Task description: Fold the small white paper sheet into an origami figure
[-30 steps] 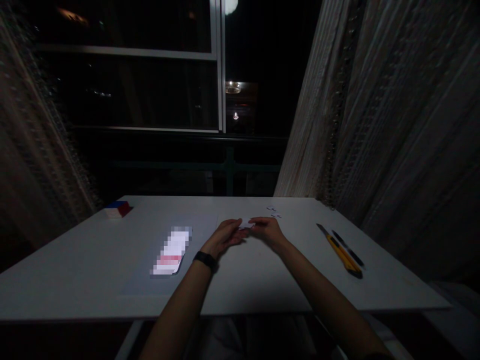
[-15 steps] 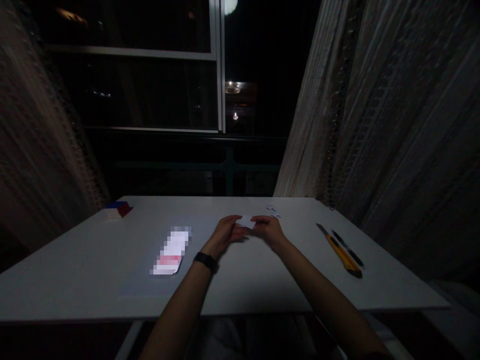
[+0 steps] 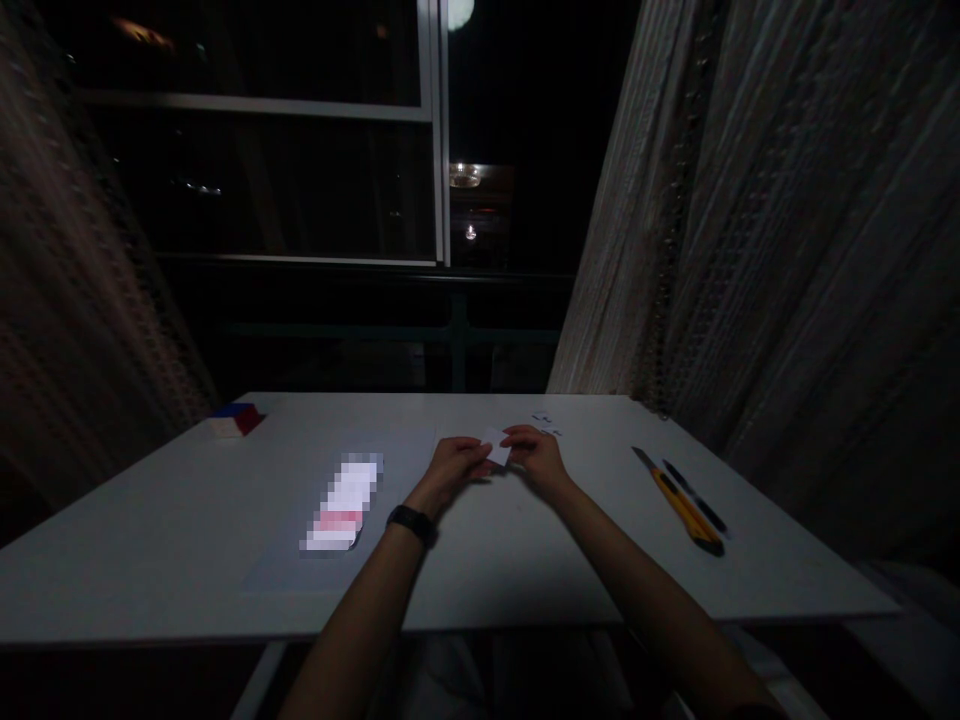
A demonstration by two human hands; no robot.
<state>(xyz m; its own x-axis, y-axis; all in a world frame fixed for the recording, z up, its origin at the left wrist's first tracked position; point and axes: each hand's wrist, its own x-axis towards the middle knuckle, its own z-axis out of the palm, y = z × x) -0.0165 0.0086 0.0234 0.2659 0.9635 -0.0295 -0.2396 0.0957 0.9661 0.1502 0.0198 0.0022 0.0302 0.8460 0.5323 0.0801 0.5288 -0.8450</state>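
Both hands meet over the middle of the white table (image 3: 525,560) and pinch a small white piece of paper (image 3: 496,447) between their fingertips. My left hand (image 3: 454,470), with a black band at the wrist, grips the paper's left side. On the paper's right edge sits my right hand (image 3: 534,455). The paper is tilted up off the table. A few tiny paper scraps (image 3: 547,420) lie just beyond the hands.
A yellow utility knife (image 3: 679,505) and a dark pen (image 3: 696,497) lie at the right. A white and red card or booklet (image 3: 343,505) lies left of the hands. A red and blue block (image 3: 234,417) sits at the far left corner. Curtains hang on both sides of a dark window.
The paper has been lifted and tilted more upright between the fingertips. The hands have shifted slightly; nothing else on the table moved.
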